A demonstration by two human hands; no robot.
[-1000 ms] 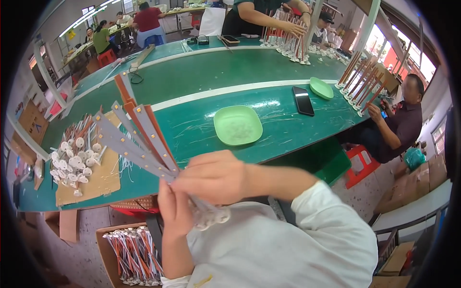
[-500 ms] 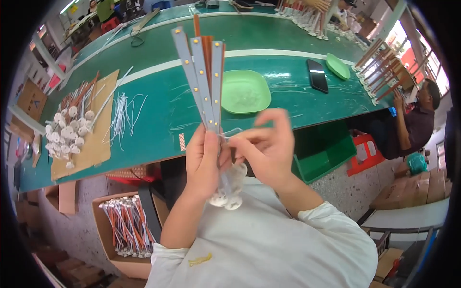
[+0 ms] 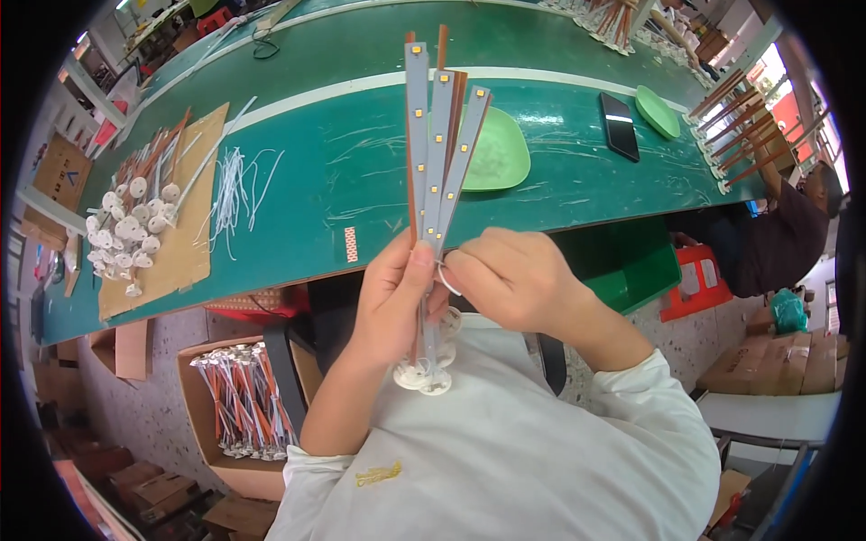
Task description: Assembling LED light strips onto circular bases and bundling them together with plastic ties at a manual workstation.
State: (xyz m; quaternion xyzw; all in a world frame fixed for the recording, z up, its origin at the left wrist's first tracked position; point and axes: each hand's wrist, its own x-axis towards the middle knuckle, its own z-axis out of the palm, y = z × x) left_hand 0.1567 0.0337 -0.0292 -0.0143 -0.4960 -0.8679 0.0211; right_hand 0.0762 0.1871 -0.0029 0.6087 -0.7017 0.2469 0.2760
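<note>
My left hand (image 3: 386,302) is closed around a bundle of LED strips (image 3: 437,138), held upright in front of my chest. The strips are grey with small yellow LEDs, and orange-brown backs show behind them. They fan out at the top; white round discs (image 3: 422,376) hang at the lower end against my shirt. My right hand (image 3: 514,278) pinches a thin white tie (image 3: 450,281) beside the bundle, just right of my left thumb. A loop of the tie shows under my fingers; how far it goes round the strips is hidden.
On the green table (image 3: 316,194) lie loose white ties (image 3: 233,200), more disc-ended strips (image 3: 131,225) on cardboard (image 3: 194,225), a light green dish (image 3: 505,158) and a phone (image 3: 620,126). Below stand a carton of bundles (image 3: 244,406) and a green bin (image 3: 631,270). A person (image 3: 794,225) sits at right.
The bundle's top has swung right and the strips are turned. My right hand, earlier blurred with raised fingers, has closed on the tie and moved slightly right. The whole view has shifted a little.
</note>
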